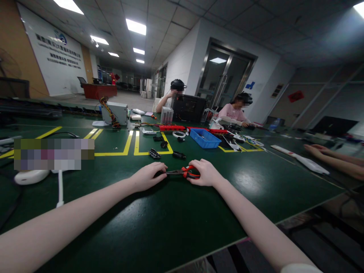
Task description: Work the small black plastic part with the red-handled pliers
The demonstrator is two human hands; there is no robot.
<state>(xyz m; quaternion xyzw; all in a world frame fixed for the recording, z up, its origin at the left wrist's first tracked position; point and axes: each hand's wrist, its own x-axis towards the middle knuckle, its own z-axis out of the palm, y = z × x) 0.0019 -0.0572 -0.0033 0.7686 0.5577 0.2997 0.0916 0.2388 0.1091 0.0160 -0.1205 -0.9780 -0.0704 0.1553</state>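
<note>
My right hand (205, 173) is closed around the red handles of a pair of needle-nose pliers (184, 172). The jaws point left, toward my left hand (149, 176). That hand is closed, thumb and fingers pinching a small black part (159, 173), mostly hidden by the fingers. The plier tips meet this part or lie right beside it; I cannot tell whether they grip it. Just beyond my hands, a black plastic piece (154, 153) and another black piece (179, 155) lie on the green tabletop (182, 220).
A blue bin (204, 138) stands beyond my right hand. Farther back are a metal power supply box (115, 113) with cables, red strips (172, 128) and a black computer case (189, 108). A white bar-shaped device (309, 163) lies at right, near another person's hands (315, 149). Two people sit opposite.
</note>
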